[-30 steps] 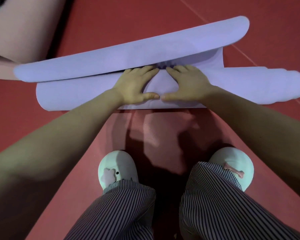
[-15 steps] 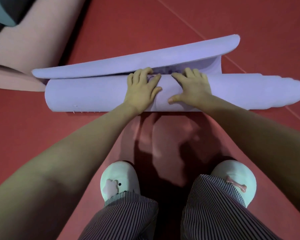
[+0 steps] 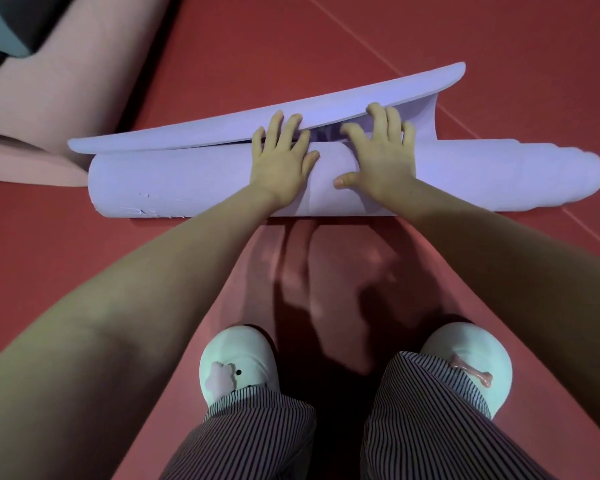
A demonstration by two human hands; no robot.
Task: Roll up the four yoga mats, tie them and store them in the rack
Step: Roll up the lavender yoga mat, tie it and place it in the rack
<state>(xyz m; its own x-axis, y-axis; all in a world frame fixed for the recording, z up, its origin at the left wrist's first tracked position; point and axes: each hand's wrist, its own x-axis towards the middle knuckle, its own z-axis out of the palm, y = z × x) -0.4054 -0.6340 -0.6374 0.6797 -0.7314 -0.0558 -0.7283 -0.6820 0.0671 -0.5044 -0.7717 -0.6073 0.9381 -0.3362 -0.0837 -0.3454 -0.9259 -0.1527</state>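
In the head view the lilac yoga mat (image 3: 194,181) lies almost fully rolled on the red floor (image 3: 291,46). Its last loose flap (image 3: 291,123) arches over the roll's far side, and a pink mat (image 3: 49,109) sits just beside the roll's left end. The left hand (image 3: 281,164) and right hand (image 3: 381,157) rest flat, side by side, on the roll's middle, fingers straight and spread, gripping nothing, fingertips reaching under the flap. The foam looks light, soft and springy, so it will likely try to unroll; palms pressing at the roll's middle seem the best hold.
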